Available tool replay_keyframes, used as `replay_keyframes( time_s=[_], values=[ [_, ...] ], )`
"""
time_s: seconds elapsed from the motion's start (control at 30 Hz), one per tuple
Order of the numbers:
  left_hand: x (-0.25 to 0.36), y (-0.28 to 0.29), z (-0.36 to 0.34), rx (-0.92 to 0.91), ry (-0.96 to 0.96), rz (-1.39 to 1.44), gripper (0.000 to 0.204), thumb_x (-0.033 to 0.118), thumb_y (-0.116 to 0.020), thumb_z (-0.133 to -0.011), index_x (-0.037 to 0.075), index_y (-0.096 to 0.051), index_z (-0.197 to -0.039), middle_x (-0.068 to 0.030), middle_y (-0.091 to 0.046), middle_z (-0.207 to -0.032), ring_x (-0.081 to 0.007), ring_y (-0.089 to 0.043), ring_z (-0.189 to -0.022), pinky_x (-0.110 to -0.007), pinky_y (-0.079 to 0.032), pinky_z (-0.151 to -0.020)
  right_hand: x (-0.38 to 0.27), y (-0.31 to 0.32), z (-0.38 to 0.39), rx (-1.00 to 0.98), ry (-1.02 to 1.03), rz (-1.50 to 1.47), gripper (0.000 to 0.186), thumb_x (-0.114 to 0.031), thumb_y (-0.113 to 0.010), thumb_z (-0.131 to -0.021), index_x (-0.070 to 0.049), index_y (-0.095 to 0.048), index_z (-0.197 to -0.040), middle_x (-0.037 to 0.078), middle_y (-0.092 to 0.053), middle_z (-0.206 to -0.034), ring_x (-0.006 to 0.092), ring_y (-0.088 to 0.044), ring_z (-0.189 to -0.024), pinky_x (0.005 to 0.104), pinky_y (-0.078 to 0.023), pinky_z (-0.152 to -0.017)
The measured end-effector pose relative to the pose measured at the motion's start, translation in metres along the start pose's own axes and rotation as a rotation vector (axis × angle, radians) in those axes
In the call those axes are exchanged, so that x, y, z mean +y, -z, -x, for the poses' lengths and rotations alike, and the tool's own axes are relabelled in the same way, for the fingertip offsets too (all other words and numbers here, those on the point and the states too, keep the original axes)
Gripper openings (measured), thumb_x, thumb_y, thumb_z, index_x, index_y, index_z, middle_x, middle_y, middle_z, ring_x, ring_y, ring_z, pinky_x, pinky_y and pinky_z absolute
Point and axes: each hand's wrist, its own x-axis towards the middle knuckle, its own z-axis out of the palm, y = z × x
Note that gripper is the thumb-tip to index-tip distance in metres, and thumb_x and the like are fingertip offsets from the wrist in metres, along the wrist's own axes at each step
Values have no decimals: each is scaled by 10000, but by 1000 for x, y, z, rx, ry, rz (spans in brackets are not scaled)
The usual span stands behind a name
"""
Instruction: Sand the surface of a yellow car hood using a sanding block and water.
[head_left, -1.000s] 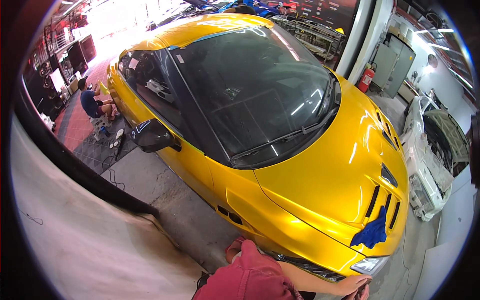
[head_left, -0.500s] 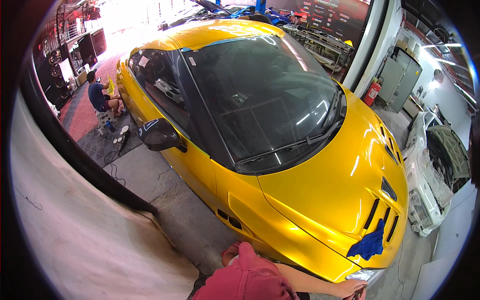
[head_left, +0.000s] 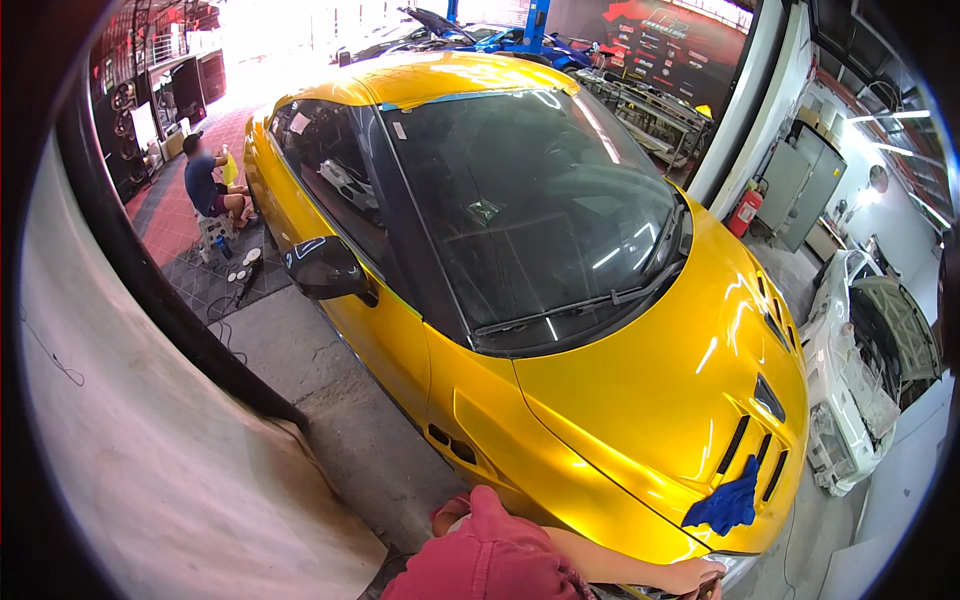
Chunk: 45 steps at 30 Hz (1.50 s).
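Observation:
From the lower edge, a red sleeve (head_left: pixel 490 555) and bare forearm stretch right along the front corner of a yellow sports car (head_left: pixel 610 420). At the end is my left hand (head_left: pixel 695 577), beside the headlight (head_left: pixel 738 566). Its fingers are curled; anything in them is hidden at the picture's edge. My right hand cannot be made out. A crumpled blue cloth (head_left: pixel 727 502) lies on the bonnet, beyond my hand, next to the black vent slots (head_left: pixel 750 447).
A black side mirror (head_left: pixel 325 268) juts from the car's near side. A pale curtain-like sheet (head_left: pixel 190 440) hangs at left. Another person (head_left: pixel 205 180) sits on a stool by the car's rear, holding yellow cloth. A stripped white car body (head_left: pixel 850 370) and fire extinguisher (head_left: pixel 745 212) are at right.
The view has shifted slightly, so the car's roof sits lower in it. My left hand stays by the headlight. The seated person's yellow cloth has moved a little.

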Motion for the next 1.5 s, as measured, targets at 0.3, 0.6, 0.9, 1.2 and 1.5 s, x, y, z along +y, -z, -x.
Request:
replay_keyframes(
  time_s=[0.3, 0.6, 0.9, 1.2, 1.5],
  values=[
    [11, 10, -5, -154, 326, 355, 352, 184, -435, -1018, 53, -511, -1336, -176, -691, -979, -314, -688, -839, -388, -544, -779, -2, -9, 0, 64, 38, 48, 378, -266, -676, -929, -20, -656, -1216, 176, -683, -1094, 336, -630, -1024, 419, -512, -866],
    [-3, 9, -7, -63, 161, 116, 356, 210, -463, -1002, 70, -550, -1317, -182, -675, -1107, -315, -676, -870, -398, -541, -781, 29, -17, -2, 100, 241, 90, 472, -279, -705, -924, -6, -591, -1291, 192, -621, -1176, 318, -614, -999, 375, -508, -842],
    [-68, -25, -21, 125, 64, 119, 330, 178, -453, -1008, 61, -532, -1306, -178, -688, -1014, -327, -694, -818, -397, -547, -769, 36, -17, 0, -258, -111, -267, 570, -267, -672, -955, -25, -462, -1426, 151, -588, -1296, 232, -589, -1040, 338, -485, -871],
    [2, 3, -4, 269, 168, -18, 305, 252, -445, -1021, 102, -524, -1275, -145, -666, -1035, -261, -647, -745, -375, -538, -680, 46, -26, 2, -208, -164, -536, 628, -277, -642, -973, -49, -382, -1497, 139, -560, -1331, 196, -577, -972, 319, -488, -781],
    [-14, -4, -14, 400, 275, 291, 266, 267, -429, -1031, 113, -505, -1234, -119, -635, -964, -239, -623, -718, -364, -526, -665, 20, -35, 0, -215, -147, -479, 573, -293, -580, -1007, -44, -392, -1488, 132, -553, -1346, 213, -567, -998, 331, -483, -850]
  ],
)
